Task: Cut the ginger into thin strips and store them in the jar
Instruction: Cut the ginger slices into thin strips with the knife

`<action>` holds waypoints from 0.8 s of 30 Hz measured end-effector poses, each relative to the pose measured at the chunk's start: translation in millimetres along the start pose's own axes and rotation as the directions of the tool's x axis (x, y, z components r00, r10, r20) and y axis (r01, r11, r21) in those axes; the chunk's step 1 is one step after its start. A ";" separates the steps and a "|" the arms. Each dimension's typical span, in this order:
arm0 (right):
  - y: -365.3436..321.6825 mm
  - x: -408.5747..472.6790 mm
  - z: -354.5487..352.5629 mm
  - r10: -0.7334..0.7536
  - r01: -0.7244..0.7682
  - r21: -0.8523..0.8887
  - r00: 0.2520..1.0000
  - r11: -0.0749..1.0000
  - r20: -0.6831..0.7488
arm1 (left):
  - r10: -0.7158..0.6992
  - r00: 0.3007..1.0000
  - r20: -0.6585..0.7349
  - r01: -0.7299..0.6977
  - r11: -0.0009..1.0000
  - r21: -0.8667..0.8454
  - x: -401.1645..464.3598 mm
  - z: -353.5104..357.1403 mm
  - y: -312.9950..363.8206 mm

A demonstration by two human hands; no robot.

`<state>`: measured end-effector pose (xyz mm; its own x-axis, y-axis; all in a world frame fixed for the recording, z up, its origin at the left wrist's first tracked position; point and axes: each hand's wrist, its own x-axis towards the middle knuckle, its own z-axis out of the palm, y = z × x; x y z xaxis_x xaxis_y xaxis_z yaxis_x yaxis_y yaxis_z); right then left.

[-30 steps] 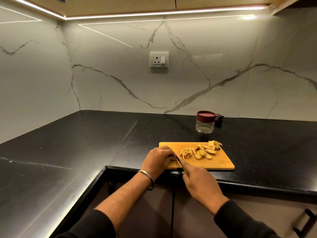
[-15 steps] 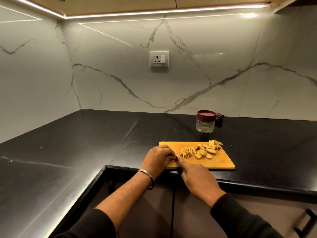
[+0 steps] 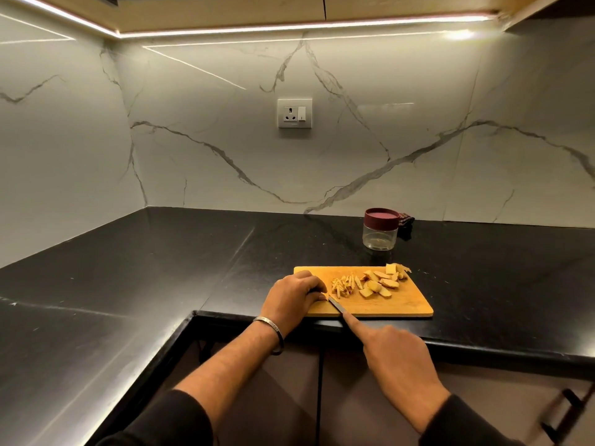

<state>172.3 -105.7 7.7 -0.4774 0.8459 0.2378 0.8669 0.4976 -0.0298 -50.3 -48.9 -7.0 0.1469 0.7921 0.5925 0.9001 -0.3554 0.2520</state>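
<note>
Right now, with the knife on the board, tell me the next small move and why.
Probably press the knife down through the piece held under the left hand for another cut. The right hand has its forefinger along the blade, whose tip sits by the left fingertips. Several ginger slices remain uncut beside the ginger strips, and the jar is lidded and looks empty.

The scene was dim and warm, lit by an LED strip point(image 3: 289, 27) under the cabinets, which glared brightest near its right end. The marble wall point(image 3: 209, 123) mirrored that strip as thin bright lines. The black worktop point(image 3: 128, 268) showed dull sheen. Wide-angle bending curved the edges; the bottom right corner was blurred.
</note>
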 end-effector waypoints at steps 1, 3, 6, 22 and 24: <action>-0.6 0.2 -0.4 0.001 -0.001 -0.013 1.000 1.000 0.003 | 0.005 1.000 0.015 -0.005 1.000 0.022 0.3 0.6 -0.1; -1.4 0.4 0.3 0.003 -0.003 -0.020 1.000 1.000 0.012 | 0.017 0.999 0.046 -0.019 0.998 0.055 0.5 1.7 -0.2; -1.3 2.3 1.1 0.004 -0.004 -0.017 1.000 1.000 0.017 | 0.043 0.995 0.089 -0.051 0.995 0.091 0.0 1.9 0.8; -0.4 12.7 4.9 0.083 -0.073 0.327 0.996 0.942 -0.015 | -0.011 0.999 -0.035 0.008 0.997 -0.072 -1.3 6.0 -5.4; -4.4 18.5 5.2 0.077 -0.070 0.366 0.997 0.928 -0.006 | -0.011 0.999 -0.038 0.009 0.997 -0.074 -1.6 6.2 -4.9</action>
<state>159.0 -91.3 7.2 -0.4080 0.8806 0.2409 0.7854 0.4731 -0.3991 -52.4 -45.4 -13.9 0.1208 0.7767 0.6182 0.8685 -0.3843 0.3131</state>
